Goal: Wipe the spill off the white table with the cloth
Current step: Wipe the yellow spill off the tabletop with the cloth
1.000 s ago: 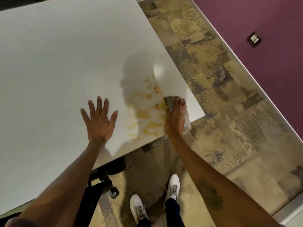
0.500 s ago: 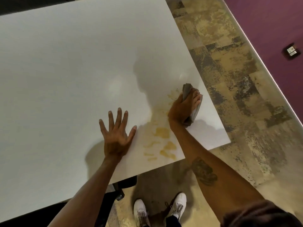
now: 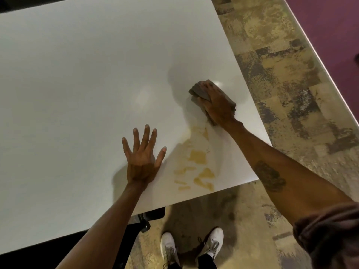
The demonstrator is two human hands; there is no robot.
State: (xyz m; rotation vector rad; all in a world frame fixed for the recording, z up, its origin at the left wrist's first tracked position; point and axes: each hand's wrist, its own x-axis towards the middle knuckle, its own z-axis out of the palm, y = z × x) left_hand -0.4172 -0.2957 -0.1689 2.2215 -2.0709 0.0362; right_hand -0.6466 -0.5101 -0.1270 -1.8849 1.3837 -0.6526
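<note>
A folded grey-brown cloth [image 3: 199, 91] lies flat on the white table [image 3: 87, 84] near its right edge. My right hand [image 3: 218, 105] presses down on top of the cloth, fingers wrapped over it. Just nearer to me than the cloth, a yellow spill [image 3: 197, 156] spreads in patches and streaks down to the table's near edge. My left hand [image 3: 142, 154] rests flat on the table to the left of the spill, fingers spread, holding nothing.
The table's near right corner [image 3: 258, 178] sits close to my right forearm. Mottled brown carpet [image 3: 281, 74] runs to the right, bounded by a purple wall [image 3: 330, 20]. My white shoes [image 3: 210, 243] stand below the table edge, beside a dark chair base [image 3: 147, 218].
My right hand has pushed the cloth away from me, from the near edge up past the far end of the spill, leaving that part cleaner. My left hand stays planted flat.
</note>
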